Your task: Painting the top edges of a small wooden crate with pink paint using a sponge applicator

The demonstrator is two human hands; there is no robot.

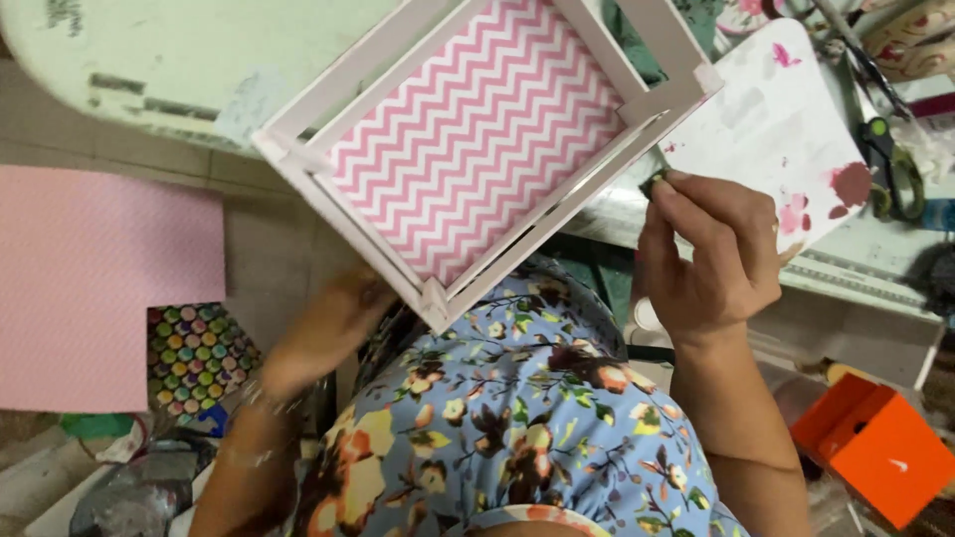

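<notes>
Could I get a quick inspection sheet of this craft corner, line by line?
Surface: worn pale table, paint-smeared white board.
Job's things: white wooden crate with pink chevron lining, tilted at the table edge.
Clutter: scissors, orange box, pink sheet, scale-patterned paper.
Grips: left hand under the crate's corner, blurred; right hand pinching a small dark item at the crate's rim.
Cables: nothing seen.
Surroundings: tiled floor.
</notes>
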